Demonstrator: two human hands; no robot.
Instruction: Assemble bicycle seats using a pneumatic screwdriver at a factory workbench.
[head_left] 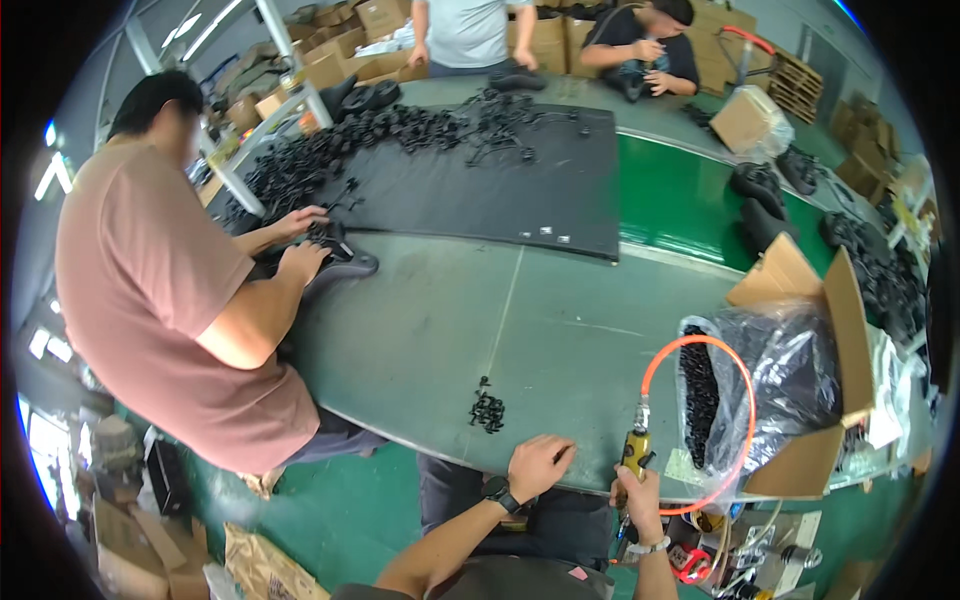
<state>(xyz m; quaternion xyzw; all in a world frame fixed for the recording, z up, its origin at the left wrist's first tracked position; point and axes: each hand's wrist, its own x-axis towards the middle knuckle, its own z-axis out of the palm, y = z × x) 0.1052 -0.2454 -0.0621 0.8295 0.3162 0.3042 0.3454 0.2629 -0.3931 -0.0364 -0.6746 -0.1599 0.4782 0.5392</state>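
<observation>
My right hand (pixel 637 495) is closed around a yellow-bodied air screwdriver (pixel 634 452) at the table's near edge. An orange air hose (pixel 748 385) runs from its top and loops round to the right. My left hand (pixel 540 466), with a dark watch on the wrist, rests at the table edge to the left of the tool. Its fingers are loosely bent, with a gap between thumb and forefinger, and nothing shows in them. Beyond this hand, slightly left, lies a small pile of black plastic parts (pixel 487 410) on the green-grey table (pixel 420 330).
An open cardboard box (pixel 855 335) with a plastic liner and small black parts stands at right. A black mat (pixel 470 190) bears heaped black parts. At left, a person (pixel 180 270) handles a black shoe-shaped piece (pixel 345 265). Two other people work at the far side.
</observation>
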